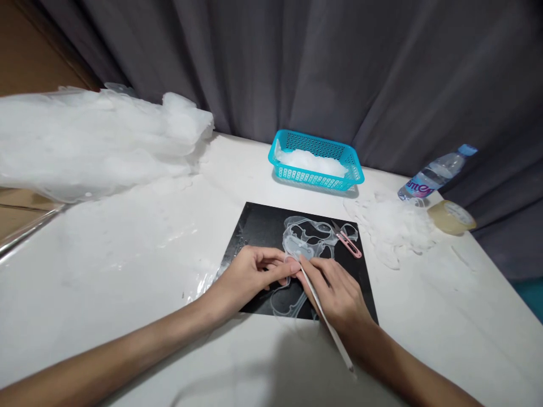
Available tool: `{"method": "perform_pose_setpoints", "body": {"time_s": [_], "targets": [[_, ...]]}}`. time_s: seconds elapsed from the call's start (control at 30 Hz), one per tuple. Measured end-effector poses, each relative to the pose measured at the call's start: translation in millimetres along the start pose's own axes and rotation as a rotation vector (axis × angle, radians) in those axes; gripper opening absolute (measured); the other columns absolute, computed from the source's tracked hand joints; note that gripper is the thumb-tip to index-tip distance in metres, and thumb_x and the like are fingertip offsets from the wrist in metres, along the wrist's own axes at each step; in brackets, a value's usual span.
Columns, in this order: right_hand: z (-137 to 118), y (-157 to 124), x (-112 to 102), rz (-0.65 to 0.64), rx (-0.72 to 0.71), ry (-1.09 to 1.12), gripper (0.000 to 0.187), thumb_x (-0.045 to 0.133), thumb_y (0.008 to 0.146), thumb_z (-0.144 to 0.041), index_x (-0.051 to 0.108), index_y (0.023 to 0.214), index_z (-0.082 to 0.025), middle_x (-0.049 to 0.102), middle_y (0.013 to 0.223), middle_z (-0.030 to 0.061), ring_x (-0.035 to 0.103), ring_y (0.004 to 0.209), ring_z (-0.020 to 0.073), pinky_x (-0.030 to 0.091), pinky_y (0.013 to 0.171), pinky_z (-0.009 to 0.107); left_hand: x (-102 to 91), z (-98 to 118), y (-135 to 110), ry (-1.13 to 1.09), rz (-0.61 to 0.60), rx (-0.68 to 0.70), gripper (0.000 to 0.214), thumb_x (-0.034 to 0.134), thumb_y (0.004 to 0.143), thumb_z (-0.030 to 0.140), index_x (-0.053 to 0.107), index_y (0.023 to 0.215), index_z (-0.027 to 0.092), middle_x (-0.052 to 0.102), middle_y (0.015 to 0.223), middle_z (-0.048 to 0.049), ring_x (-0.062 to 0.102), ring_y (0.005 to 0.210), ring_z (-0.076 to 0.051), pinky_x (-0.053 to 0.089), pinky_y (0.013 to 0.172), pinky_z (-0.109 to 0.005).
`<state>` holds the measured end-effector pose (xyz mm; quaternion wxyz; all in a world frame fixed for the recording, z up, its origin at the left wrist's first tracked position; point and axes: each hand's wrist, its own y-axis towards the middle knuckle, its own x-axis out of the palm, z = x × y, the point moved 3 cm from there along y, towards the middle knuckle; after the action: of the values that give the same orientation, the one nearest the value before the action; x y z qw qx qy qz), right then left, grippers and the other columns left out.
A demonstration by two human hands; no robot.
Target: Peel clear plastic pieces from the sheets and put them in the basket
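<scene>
Both hands meet over a black mat (263, 226), working on a translucent, cut-out sheet (299, 246) with curved outlines and holes. My left hand (258, 268) pinches the sheet's near part between thumb and fingers. My right hand (337, 288) holds a slim white stick (327, 322), pen-like, slanting down toward me with a darker near end. The stick's far tip lies by the left fingertips, where the fingers partly hide the sheet. Loose loops of the sheet hang below the hands. Pink thread snips (348, 242) lie on the mat's right side.
A turquoise basket (316, 180) holding white translucent pieces stands at the back. A big pile of translucent sheets (97, 141) lies left. On the right are translucent scraps (390, 223), a water bottle (436, 175) and a tape roll (452, 217). Grey curtains (254, 62) hang behind the white table (127, 249).
</scene>
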<state>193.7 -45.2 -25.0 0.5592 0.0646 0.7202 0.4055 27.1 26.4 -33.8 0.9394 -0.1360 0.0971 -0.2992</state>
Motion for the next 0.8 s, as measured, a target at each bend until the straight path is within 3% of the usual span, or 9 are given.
{"method": "perform_pose_setpoints", "body": {"time_s": [0.3, 0.47, 0.67, 0.8], "targets": [[2, 2, -3, 0.022, 0.023, 0.056, 0.019, 0.061, 0.102, -0.016, 0.068, 0.118, -0.008, 0.075, 0.091, 0.012, 0.073, 0.08, 0.0206, 0.059, 0.077, 0.031, 11.9, 3, 1, -0.023, 0.136, 0.131, 0.031, 0.072, 0.089, 0.045, 0.072, 0.077, 0.016, 0.061, 0.065, 0.0018, 0.05, 0.063, -0.012, 0.04, 0.059, -0.024], [4, 1, -3, 0.019, 0.071, 0.146, 0.016, 0.058, 0.103, -0.013, 0.066, 0.116, -0.008, 0.074, 0.092, 0.0125, 0.074, 0.082, 0.0203, 0.061, 0.077, 0.03, 15.3, 4, 0, 0.076, 0.225, 0.201, 0.023, 0.068, 0.087, 0.033, 0.064, 0.071, 0.017, 0.05, 0.062, 0.0052, 0.045, 0.062, -0.011, 0.034, 0.057, -0.023], [13, 1, -4, -0.017, 0.165, 0.308, 0.015, 0.052, 0.104, -0.013, 0.063, 0.114, -0.012, 0.072, 0.096, 0.0119, 0.072, 0.087, 0.0201, 0.06, 0.079, 0.031, 11.6, 9, 3, 0.15, 0.204, 0.175, 0.009, 0.063, 0.075, 0.023, 0.058, 0.069, 0.018, 0.049, 0.063, 0.0057, 0.044, 0.062, -0.012, 0.033, 0.058, -0.024], [27, 1, -4, -0.05, 0.286, 0.446, 0.017, 0.051, 0.106, -0.017, 0.063, 0.117, -0.017, 0.069, 0.103, 0.0097, 0.07, 0.095, 0.0192, 0.058, 0.086, 0.032, 5.1, 9, 5, 0.228, 0.193, 0.175, 0.012, 0.059, 0.075, 0.022, 0.053, 0.065, 0.019, 0.047, 0.061, 0.0057, 0.043, 0.062, -0.012, 0.032, 0.058, -0.024]]}}
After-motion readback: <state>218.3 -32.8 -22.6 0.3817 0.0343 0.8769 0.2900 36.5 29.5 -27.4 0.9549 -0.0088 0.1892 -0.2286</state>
